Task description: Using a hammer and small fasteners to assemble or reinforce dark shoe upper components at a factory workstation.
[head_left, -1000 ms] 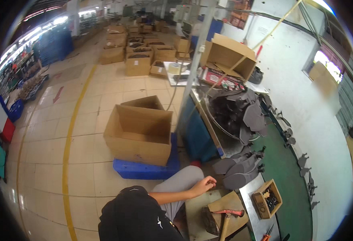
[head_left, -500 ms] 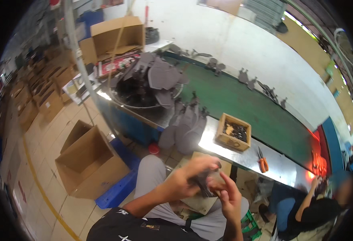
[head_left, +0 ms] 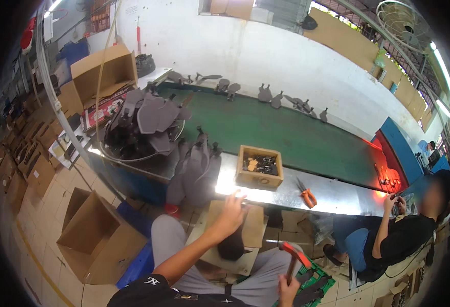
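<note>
My left hand closes on the narrow end of a dark grey paddle-shaped piece, whose rounded end points toward me. The piece rests over a board with a brown sheet between my knees. Low on the right, my right hand grips the brown handle of a hammer with a red head, held up beside my knee. Beyond my left hand, several similar grey pieces lean at the bench's edge.
On the bench stand a wooden box of small dark parts and orange-handled pliers. A basin heaped with grey pieces sits left of the green conveyor belt. An open carton lies left; a co-worker sits right, near a glowing red opening.
My hands have moved apart. My left hand has lowered the grey piece over the board, and my right hand has dropped away and taken up the hammer. The head view has turned rightward.
</note>
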